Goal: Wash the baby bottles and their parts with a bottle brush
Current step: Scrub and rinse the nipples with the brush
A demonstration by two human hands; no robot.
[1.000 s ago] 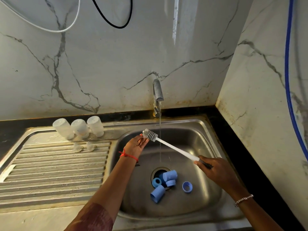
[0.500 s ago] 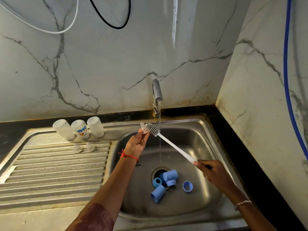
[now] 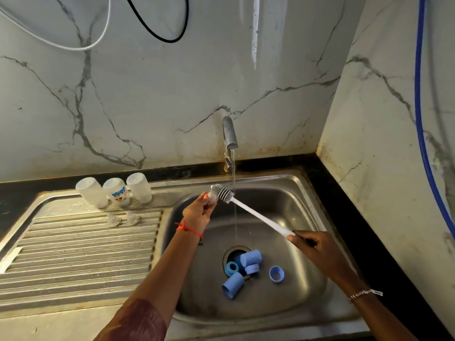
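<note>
My left hand (image 3: 199, 212) pinches a small clear teat (image 3: 211, 197) above the sink's back left corner. My right hand (image 3: 312, 244) grips the handle end of a white bottle brush (image 3: 258, 215); its grey bristle head (image 3: 222, 192) touches the teat, just left of the running water. Three upturned clear bottles (image 3: 115, 190) stand at the back of the draining board, with two clear teats (image 3: 123, 219) in front of them. Several blue caps and rings (image 3: 243, 269) lie around the drain in the steel sink (image 3: 307, 207).
The tap (image 3: 229, 136) stands behind the sink with a thin stream running into the drain. The ribbed draining board (image 3: 81, 252) lies on the left. Marble walls close in at the back and right, with a blue hose (image 3: 419, 114) on the right wall.
The left hand rose a little and now holds the teat up against the brush head. The brush head lifted slightly toward the water stream. The right hand shifted little.
</note>
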